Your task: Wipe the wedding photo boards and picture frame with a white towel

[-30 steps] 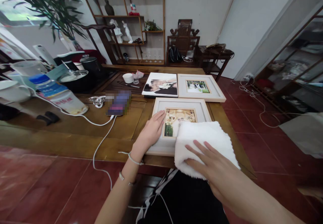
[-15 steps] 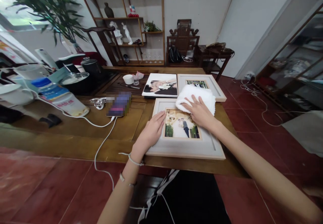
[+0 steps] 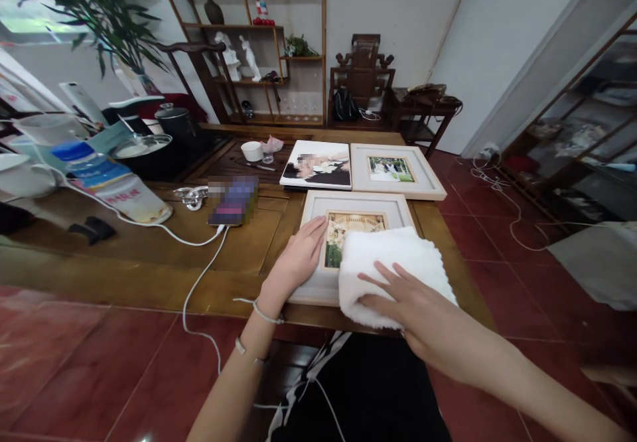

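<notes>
A light wooden picture frame [image 3: 358, 200] with a grey-white mat and a small wedding photo [image 3: 334, 256] lies flat near the table's front edge. My left hand [image 3: 297, 256] rests on its left side, fingers stretched out beside the photo. Under my right hand [image 3: 418, 312] is a folded, fluffy white cloth [image 3: 403, 253], held with the fingers spread over its top and the thumb tucked against it. This cloth covers the lower right of the frame and part of the photo, its edge reaching past the frame's front side.
Behind lie a second frame [image 3: 425, 176] and a white-edged photo panel [image 3: 314, 178]. To the left are a phone [image 3: 233, 203] on a white cable [image 3: 188, 296], a bottle [image 3: 117, 186], a white cup [image 3: 252, 151] and a dark pot [image 3: 175, 122]. The wooden table [image 3: 164, 269] ends close to me.
My right hand has drawn the white cloth from the frame's upper edge down toward me, uncovering the second frame's photo. My left hand stays in place on the frame.
</notes>
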The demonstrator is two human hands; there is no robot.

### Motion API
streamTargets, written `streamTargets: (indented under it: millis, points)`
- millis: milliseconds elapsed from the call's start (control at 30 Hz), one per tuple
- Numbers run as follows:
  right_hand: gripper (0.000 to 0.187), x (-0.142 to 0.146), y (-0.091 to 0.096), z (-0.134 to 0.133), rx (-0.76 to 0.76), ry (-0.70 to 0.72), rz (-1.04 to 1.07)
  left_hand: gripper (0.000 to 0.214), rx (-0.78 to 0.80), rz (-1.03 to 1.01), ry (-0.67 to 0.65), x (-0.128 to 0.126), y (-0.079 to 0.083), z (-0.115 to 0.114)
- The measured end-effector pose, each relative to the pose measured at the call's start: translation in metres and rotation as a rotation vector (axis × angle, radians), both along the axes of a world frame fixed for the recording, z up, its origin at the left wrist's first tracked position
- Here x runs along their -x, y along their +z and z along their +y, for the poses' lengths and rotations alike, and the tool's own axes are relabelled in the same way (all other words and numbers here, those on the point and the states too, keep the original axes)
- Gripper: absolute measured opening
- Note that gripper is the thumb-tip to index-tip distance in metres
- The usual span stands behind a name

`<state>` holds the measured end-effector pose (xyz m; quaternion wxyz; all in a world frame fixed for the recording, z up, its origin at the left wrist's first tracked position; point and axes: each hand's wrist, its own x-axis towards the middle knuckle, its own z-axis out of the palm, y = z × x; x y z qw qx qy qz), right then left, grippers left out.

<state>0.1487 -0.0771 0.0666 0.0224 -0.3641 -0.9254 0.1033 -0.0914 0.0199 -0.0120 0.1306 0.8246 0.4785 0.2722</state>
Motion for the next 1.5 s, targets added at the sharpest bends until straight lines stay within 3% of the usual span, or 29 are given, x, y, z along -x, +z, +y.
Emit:
streamTargets:
  millis: [200,333,433,567,800,933,1033,1200,1367,1500]
  points:
    - [0.076,0.003,-0.029,0.066,-0.249,-0.089,0.001,0.042,0.001,0.003,0.008,-0.001,0.001,-0.001]
    - [0.076,0.004,-0.03,0.121,-0.361,-0.222,0.018,0.042,0.02,0.006,0.015,-0.001,0.005,-0.002]
    - [0.074,0.01,-0.031,0.144,-0.359,-0.236,-0.017,0.041,0.016,-0.003,0.011,-0.001,0.005,-0.002]
    - [0.076,0.016,-0.032,0.126,-0.286,-0.154,-0.047,0.041,0.005,-0.008,0.005,0.0,0.003,-0.001]
    - [0.082,0.008,-0.001,0.019,0.008,-0.004,-0.055,0.042,0.005,-0.001,0.018,0.0,0.0,0.0]
    - [0.083,0.011,0.006,-0.007,0.05,0.013,-0.042,0.042,0.005,0.007,0.012,0.0,0.0,0.0]
    - [0.083,0.016,-0.008,0.004,-0.031,-0.019,-0.04,0.042,-0.003,0.005,0.007,0.0,0.0,0.0]
    - [0.076,0.023,-0.03,0.059,-0.239,-0.158,-0.088,0.041,0.014,-0.004,0.02,-0.001,0.002,-0.001]
    - [0.076,0.03,-0.031,0.12,-0.411,-0.182,-0.108,0.041,0.014,-0.004,0.012,0.0,0.005,-0.003]
    - [0.076,0.032,-0.031,0.134,-0.368,-0.12,-0.156,0.041,0.017,-0.01,0.011,0.001,0.006,-0.003]
